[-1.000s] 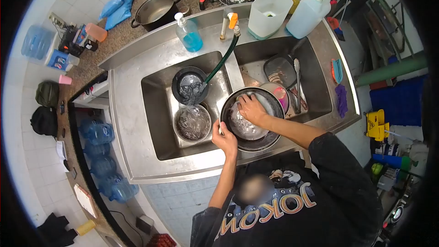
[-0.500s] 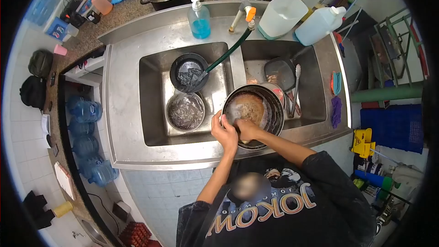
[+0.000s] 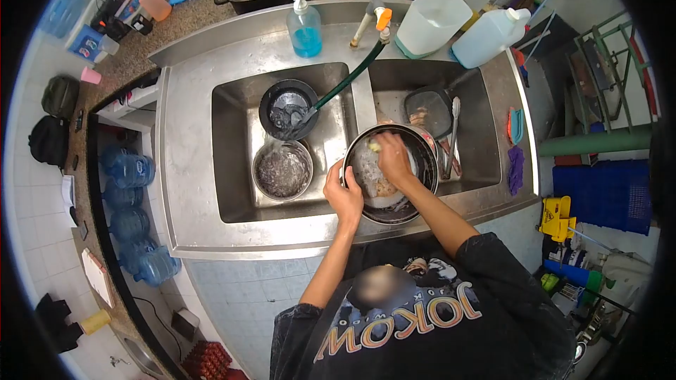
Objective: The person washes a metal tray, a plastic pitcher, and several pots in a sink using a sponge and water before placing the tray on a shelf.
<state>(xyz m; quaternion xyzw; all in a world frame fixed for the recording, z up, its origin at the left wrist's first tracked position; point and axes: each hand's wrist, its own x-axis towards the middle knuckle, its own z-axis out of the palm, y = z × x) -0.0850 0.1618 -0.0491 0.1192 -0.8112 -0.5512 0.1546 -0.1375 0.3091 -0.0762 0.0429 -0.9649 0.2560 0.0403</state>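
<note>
A dark pot [image 3: 364, 203] with a soapy, brown-stained inside rests tilted over the front of the right basin. My left hand [image 3: 343, 191] grips its left rim, thumb on the inner side. Inside the pot, my right hand [image 3: 394, 158] is closed on a small yellowish sponge [image 3: 374, 146], mostly hidden by the fingers, against the far part of the pot. In the left basin, water from a green hose [image 3: 352, 74] runs into a dark pan [image 3: 266, 114]. A round metal pan [image 3: 257, 181] holding water sits just in front of it.
The right basin also holds a dark square pan [image 3: 440, 109] and metal tongs [image 3: 455, 127]. Behind the basins stand a blue soap bottle [image 3: 306, 39], a cut plastic jug [image 3: 433, 24] and a white jug [image 3: 486, 39]. A purple cloth [image 3: 516, 169] lies on the right edge.
My right hand has moved from the near part of the pot to its far part, bringing the sponge into view. My left hand keeps its grip on the rim.
</note>
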